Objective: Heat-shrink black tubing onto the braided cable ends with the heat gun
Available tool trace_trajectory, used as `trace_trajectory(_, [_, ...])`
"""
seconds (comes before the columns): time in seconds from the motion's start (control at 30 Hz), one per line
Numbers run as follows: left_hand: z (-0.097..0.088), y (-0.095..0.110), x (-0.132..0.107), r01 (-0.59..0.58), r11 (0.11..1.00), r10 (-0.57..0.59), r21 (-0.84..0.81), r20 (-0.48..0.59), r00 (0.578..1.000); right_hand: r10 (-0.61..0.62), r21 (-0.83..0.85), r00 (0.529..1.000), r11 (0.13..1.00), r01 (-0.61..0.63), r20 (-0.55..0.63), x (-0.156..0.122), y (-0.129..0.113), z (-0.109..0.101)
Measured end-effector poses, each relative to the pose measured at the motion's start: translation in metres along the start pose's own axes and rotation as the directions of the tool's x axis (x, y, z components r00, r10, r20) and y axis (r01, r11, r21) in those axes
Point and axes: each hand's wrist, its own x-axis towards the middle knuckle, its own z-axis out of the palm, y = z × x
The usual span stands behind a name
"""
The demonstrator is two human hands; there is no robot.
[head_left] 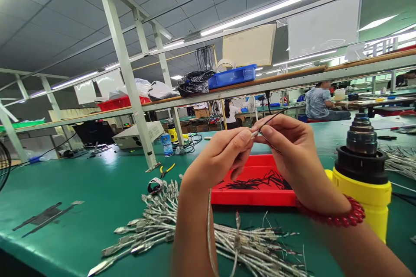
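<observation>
My left hand (222, 151) is closed, pinching the end of a clear-jacketed silvery cable (209, 229) that hangs down along the forearm. My right hand (289, 147), a red bead bracelet at its wrist, pinches a thin black tube (272, 118) right at that cable end. The fingertips of both hands nearly meet, so how tube and wires join is hidden. Below them, a red tray (253, 198) holds many short black tubes (256, 181). In front of the tray lies a pile of silvery cables (156, 220) with plugs at the left and bare wire ends at the right.
A yellow heat gun (362, 194) stands nozzle-up close to my right forearm. Yellow-handled pliers (167, 169), a watch (155, 185) and a blue can (167, 144) are on the green table (107, 199). Further cables (401, 160) lie far right. A shelf post (125, 69) rises behind.
</observation>
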Motion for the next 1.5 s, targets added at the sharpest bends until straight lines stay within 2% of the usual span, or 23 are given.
trace_trajectory(0.43, [-0.001,-0.012,0.008,-0.02,0.999,0.02,0.035,0.004,1.0,0.014,0.064,1.0,0.998,-0.012,-0.026,0.002,0.01,-0.004])
trace_trajectory(0.67, [-0.004,-0.019,0.014,0.045,0.998,-0.045,0.051,0.004,0.999,0.04,0.007,0.998,0.999,-0.04,-0.046,0.008,0.01,-0.019])
trace_trajectory(0.9, [0.007,-0.012,0.015,0.024,0.999,-0.024,-0.022,0.014,1.0,-0.063,-0.082,0.989,0.995,0.053,-0.136,0.005,-0.009,-0.014])
trace_trajectory(1.07, [0.011,-0.013,0.016,0.029,0.997,-0.027,-0.078,0.028,0.999,-0.177,-0.136,0.976,0.978,0.16,-0.123,0.003,-0.012,-0.009])
trace_trajectory(1.17, [0.013,-0.014,0.018,0.008,0.991,-0.011,-0.132,-0.017,1.0,-0.17,-0.094,0.978,0.983,0.158,-0.125,0.005,-0.011,-0.011])
trace_trajectory(1.27, [0.016,-0.013,0.018,-0.011,0.995,0.006,-0.096,-0.051,0.999,-0.112,-0.038,0.989,0.993,0.109,-0.098,0.005,-0.012,-0.011])
trace_trajectory(1.5, [0.013,-0.002,0.014,-0.024,0.999,0.027,0.043,-0.075,0.997,-0.104,-0.106,0.989,0.99,0.092,-0.11,0.001,-0.013,-0.003])
